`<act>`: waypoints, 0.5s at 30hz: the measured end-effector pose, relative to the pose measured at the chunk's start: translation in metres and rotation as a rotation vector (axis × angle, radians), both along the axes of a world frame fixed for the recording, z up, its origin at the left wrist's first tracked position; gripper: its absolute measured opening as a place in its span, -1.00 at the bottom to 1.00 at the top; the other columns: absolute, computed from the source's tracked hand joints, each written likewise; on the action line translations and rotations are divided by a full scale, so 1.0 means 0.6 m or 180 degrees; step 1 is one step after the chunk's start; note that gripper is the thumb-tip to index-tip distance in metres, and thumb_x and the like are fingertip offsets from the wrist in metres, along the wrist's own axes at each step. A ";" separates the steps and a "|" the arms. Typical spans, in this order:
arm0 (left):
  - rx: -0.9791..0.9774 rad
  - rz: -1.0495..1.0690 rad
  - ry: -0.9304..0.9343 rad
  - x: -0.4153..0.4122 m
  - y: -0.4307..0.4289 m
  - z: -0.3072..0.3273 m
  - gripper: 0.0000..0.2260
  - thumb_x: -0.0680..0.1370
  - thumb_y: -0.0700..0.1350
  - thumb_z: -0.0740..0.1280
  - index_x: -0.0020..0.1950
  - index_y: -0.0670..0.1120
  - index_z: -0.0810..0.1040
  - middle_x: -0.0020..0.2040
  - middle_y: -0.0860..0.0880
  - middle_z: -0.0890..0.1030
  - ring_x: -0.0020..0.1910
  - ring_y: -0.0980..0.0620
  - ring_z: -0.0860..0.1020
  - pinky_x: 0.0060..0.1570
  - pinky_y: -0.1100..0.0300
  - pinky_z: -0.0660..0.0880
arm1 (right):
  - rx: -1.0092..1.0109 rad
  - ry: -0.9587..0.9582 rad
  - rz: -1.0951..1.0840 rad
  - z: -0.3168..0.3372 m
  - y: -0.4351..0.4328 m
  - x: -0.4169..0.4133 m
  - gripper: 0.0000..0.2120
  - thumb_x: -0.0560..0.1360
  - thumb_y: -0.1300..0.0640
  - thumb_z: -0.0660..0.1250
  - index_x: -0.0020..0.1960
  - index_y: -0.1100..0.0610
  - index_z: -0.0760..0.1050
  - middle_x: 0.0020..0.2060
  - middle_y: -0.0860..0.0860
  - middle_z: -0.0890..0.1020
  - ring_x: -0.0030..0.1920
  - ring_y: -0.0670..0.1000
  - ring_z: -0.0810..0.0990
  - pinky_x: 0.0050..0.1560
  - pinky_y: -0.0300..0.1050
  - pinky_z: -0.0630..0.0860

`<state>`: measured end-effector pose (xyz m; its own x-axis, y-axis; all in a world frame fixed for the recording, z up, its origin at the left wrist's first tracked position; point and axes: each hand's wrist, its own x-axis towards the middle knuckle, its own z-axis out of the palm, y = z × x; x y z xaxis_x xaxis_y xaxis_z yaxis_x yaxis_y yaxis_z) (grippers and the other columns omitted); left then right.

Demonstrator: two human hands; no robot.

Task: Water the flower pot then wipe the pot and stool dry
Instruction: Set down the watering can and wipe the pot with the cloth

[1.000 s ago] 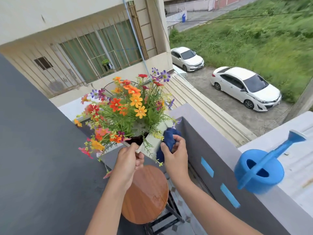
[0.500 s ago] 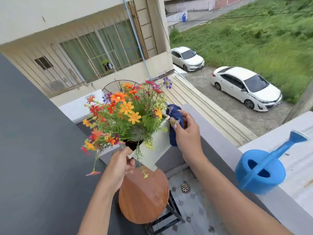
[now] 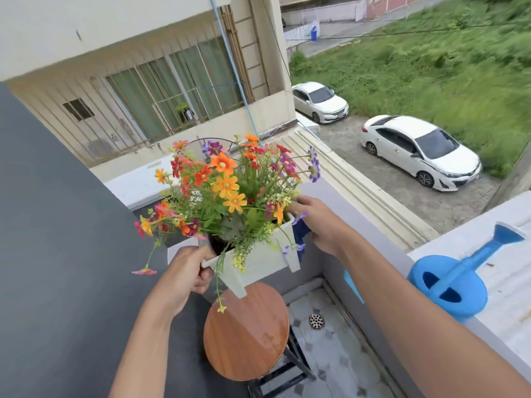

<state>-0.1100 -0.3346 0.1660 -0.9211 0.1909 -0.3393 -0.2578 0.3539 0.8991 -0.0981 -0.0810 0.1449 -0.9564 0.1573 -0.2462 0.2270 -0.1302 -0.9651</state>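
The white square flower pot hung in the air, tilted, just above the round wooden stool and not touching it. The left hand gripped its near-left corner at the rim, fingers curled round the edge. The right hand held a blue cloth bunched against the pot's far right wall; its fingertips were partly lost behind the flowers. To my eye the pot looked like light, stiff plastic, though soil and fresh water would make it heavier than it seemed, and a wet wall would likely be slippery. A one-corner grip seemed thin for that, so a hand under the base or on two opposite walls struck me as safer. The stems looked soft and no place to hold. The blue watering can sat well apart on the ledge.
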 end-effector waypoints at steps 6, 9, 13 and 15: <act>-0.0241 0.0508 0.0079 0.001 0.000 0.003 -0.81 0.48 -0.21 0.19 -0.30 -0.06 0.26 -0.50 -0.03 0.22 -0.44 0.05 0.09 -0.37 0.15 0.02 | 0.0087 -0.0063 0.0296 -0.002 0.001 -0.001 -0.84 0.50 0.20 0.44 -0.09 0.09 0.45 -0.35 0.00 0.60 -0.38 -0.01 0.54 -0.27 -0.13 0.40; -0.0526 0.0628 0.0136 0.000 0.005 0.002 -0.85 0.52 -0.15 0.21 -0.26 -0.08 0.35 -0.35 -0.05 0.26 -0.31 -0.02 0.24 -0.33 0.15 0.18 | 0.0254 0.0047 0.0214 -0.008 -0.002 0.006 -0.82 0.45 0.28 0.42 -0.15 0.14 0.42 -0.42 0.00 0.46 -0.41 -0.02 0.41 -0.29 -0.14 0.31; -0.0652 0.0637 0.0228 -0.007 0.011 -0.002 -0.85 0.52 0.00 0.25 -0.21 -0.03 0.46 -0.32 -0.06 0.30 -0.28 -0.05 0.33 -0.21 0.06 0.27 | 0.0455 0.0001 -0.0466 -0.033 -0.022 0.013 -0.66 0.44 0.39 0.30 -0.34 0.09 0.23 -0.42 0.05 0.29 -0.34 0.01 0.26 -0.25 -0.06 0.27; -0.0439 0.0767 0.0176 -0.013 0.014 -0.012 -0.70 0.49 0.13 0.24 -0.28 -0.08 0.42 -0.40 -0.05 0.29 -0.42 -0.02 0.31 -0.32 0.11 0.24 | 0.0337 0.0017 -0.0873 -0.044 -0.029 0.015 -0.78 0.42 0.35 0.36 -0.32 0.23 0.35 -0.42 0.06 0.33 -0.35 0.02 0.29 -0.26 -0.06 0.26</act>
<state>-0.1177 -0.3264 0.1587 -0.9521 -0.0802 -0.2949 -0.3013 0.4084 0.8616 -0.0893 -0.0987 0.1183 -0.8758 0.4348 -0.2096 0.1921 -0.0844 -0.9777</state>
